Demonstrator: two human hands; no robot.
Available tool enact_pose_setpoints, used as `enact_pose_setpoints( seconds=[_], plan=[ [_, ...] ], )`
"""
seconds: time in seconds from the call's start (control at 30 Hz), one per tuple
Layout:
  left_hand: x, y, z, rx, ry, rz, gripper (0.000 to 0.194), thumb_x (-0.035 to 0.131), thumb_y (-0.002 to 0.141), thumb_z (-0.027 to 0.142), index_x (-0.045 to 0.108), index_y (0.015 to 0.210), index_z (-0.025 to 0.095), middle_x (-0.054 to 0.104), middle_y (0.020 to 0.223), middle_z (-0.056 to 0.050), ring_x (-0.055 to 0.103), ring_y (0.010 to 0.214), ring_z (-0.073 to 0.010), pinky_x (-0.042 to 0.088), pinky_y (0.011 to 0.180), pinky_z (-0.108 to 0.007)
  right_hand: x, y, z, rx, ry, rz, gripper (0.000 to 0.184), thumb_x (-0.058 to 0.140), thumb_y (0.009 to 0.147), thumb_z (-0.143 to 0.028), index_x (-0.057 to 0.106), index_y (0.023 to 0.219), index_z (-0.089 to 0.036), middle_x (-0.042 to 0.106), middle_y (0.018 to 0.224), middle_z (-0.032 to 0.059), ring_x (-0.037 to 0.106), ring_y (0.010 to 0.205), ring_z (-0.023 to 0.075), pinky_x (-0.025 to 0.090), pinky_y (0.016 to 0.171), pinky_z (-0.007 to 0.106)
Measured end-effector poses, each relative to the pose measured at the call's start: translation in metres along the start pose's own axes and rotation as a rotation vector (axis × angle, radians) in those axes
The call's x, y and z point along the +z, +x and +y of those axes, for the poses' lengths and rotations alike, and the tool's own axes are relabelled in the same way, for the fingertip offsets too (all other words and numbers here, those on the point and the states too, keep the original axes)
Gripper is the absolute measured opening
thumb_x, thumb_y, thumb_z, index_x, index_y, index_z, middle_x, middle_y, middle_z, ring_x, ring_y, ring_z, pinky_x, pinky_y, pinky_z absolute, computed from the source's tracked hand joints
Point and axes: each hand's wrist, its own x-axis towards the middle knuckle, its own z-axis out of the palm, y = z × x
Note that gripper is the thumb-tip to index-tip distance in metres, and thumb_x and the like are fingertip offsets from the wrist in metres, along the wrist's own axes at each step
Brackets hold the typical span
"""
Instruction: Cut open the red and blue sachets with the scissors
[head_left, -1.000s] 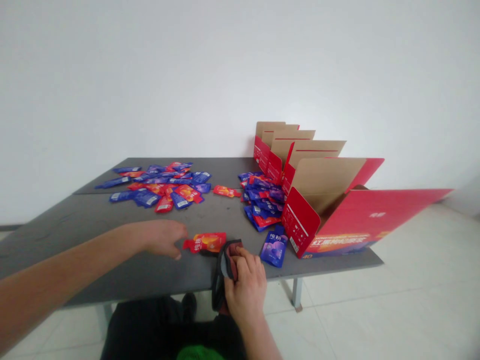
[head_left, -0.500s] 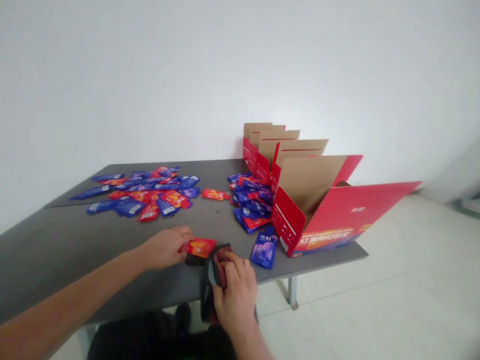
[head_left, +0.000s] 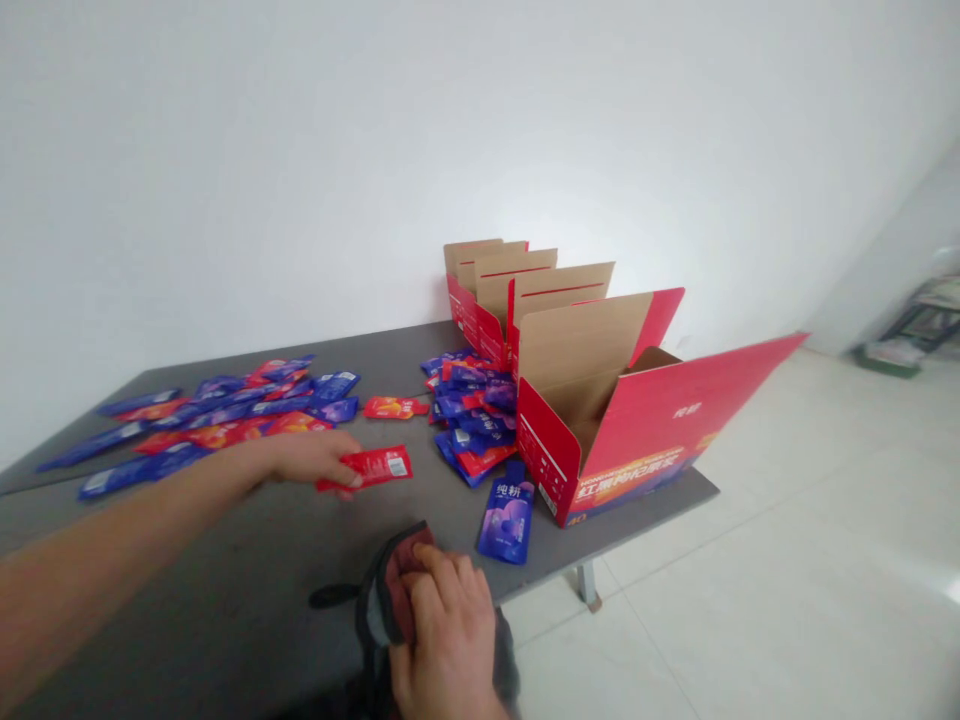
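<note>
Red pouch sticks out from our left fingers, pinching its end, long axis toward front box; our right fingers grip dark-edged fabric item.

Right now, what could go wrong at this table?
The lone blue pouch lies near the front edge of the table, so a bump might knock it off. The left hand grips the red pouch toward one end, so it could slip. The nearest box's outer flap sticks out and might get snagged.

The left hand holds a red pouch above the table.
</note>
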Motion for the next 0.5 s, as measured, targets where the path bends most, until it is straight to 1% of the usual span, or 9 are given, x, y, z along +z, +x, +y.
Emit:
enact_pose_setpoints(
  seconds=[0.07,0.13,0.2,0.27,0.33,0.37,0.4,0.47,0.5],
  plan=[
    [-0.031,0.012,0.012,0.013,-0.091,-0.086,0.043,0.071,0.077,0.06,0.073,0.09,0.02,0.078,0.084,-0.006,0.074,0.078,-0.025,0.058,0.071,-0.031,0.003,0.0,0.001,-0.015,0.004,0.042,0.026,0.063,0.072,-0.013,0.062,0.096,-0.024,0.069,0.121,0.0022,0.057,0.097,0.0255,0.039,0.077,0.041],
    [-0.063,0.03,0.031,0.035,-0.219,-0.116,0.043,0.074,0.078,0.058,0.072,0.096,0.02,0.079,0.089,-0.007,0.073,0.08,-0.0234,0.058,0.073,-0.032,0.008,0.0,0.002,-0.011,0.005,0.09,0.019,0.063,0.077,-0.015,0.063,0.094,-0.024,0.071,0.117,0.0007,0.058,0.092,0.0242,0.039,0.075,0.04],
    [-0.091,0.056,0.058,0.08,-0.23,-0.124,0.044,0.077,0.077,0.056,0.074,0.102,0.019,0.079,0.089,-0.006,0.072,0.078,-0.0219,0.058,0.075,-0.032,0.012,0.001,0.004,-0.004,-0.01,0.134,0.013,0.062,0.083,-0.017,0.064,0.093,-0.025,0.072,0.114,-0.0006,0.059,0.09,0.023,0.038,0.073,0.039],
    [-0.11,0.087,0.09,0.125,-0.153,-0.092,0.044,0.078,0.075,0.055,0.075,0.096,0.017,0.078,0.083,-0.006,0.07,0.072,-0.0203,0.056,0.073,-0.032,0.017,0.003,0.005,-0.018,-0.035,0.19,0.008,0.061,0.087,-0.019,0.064,0.091,-0.025,0.073,0.112,-0.0014,0.06,0.087,0.0219,0.038,0.07,0.038],
    [-0.118,0.114,0.123,0.179,0.028,-0.047,0.042,0.073,0.079,0.055,0.075,0.095,0.016,0.078,0.082,-0.006,0.068,0.069,-0.0186,0.054,0.071,-0.03,0.021,0.005,0.006,-0.045,-0.06,0.247,0.004,0.061,0.09,-0.022,0.064,0.089,-0.024,0.074,0.108,-0.0017,0.061,0.084,0.021,0.037,0.067,0.038],
    [-0.118,0.124,0.138,0.211,0.186,-0.004,0.042,0.07,0.08,0.055,0.076,0.093,0.016,0.077,0.08,-0.006,0.066,0.068,-0.0177,0.052,0.069,-0.029,0.023,0.005,0.006,-0.053,-0.071,0.269,0.004,0.061,0.09,-0.023,0.064,0.088,-0.024,0.075,0.106,-0.0017,0.061,0.083,0.0208,0.037,0.066,0.038],
    [-0.118,0.131,0.151,0.254,0.36,-0.01,0.04,0.07,0.081,0.053,0.077,0.09,0.015,0.076,0.08,-0.005,0.065,0.068,-0.0169,0.049,0.067,-0.027,0.024,0.006,0.007,-0.056,-0.084,0.278,0.004,0.061,0.09,-0.023,0.064,0.087,-0.025,0.075,0.105,-0.0017,0.062,0.082,0.0208,0.037,0.066,0.037],
    [-0.115,0.135,0.169,0.282,0.467,-0.026,0.035,0.075,0.076,0.049,0.079,0.083,0.015,0.075,0.075,-0.003,0.062,0.067,-0.0161,0.044,0.064,-0.026,0.025,0.007,0.007,-0.053,-0.112,0.26,0.003,0.063,0.09,-0.023,0.064,0.087,-0.025,0.076,0.105,-0.0014,0.063,0.083,0.0211,0.039,0.067,0.037],
    [-0.115,0.132,0.172,0.292,0.498,-0.042,0.033,0.076,0.075,0.048,0.079,0.083,0.016,0.075,0.075,-0.003,0.062,0.069,-0.0162,0.043,0.064,-0.026,0.024,0.007,0.007,-0.054,-0.122,0.247,0.003,0.064,0.09,-0.022,0.064,0.088,-0.025,0.076,0.105,-0.0016,0.063,0.084,0.021,0.04,0.067,0.037]
  ],
)
